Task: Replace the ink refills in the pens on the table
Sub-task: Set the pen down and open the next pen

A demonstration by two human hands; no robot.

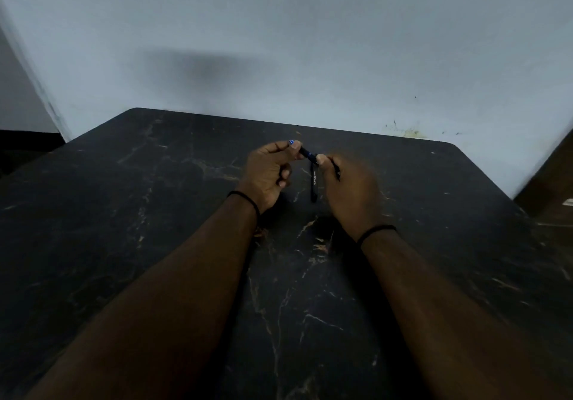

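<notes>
Both hands hover over the far middle of a black marble-patterned table (pixel 155 213). My left hand (pixel 269 173) pinches the blue-tipped end of a short dark pen part (pixel 307 152) between thumb and forefinger. My right hand (pixel 347 189) grips the other end of that part. A black pen barrel with white lettering (pixel 313 182) hangs down between my hands, its top at my right thumb. A thin dark piece (pixel 336 171) sticks out over my right hand's knuckles; what it is cannot be told. The image is dim and slightly blurred.
A pale blue wall (pixel 310 43) stands right behind the table's far edge. A brown object (pixel 548 179) stands off the table's far right corner. Dark bands circle both wrists.
</notes>
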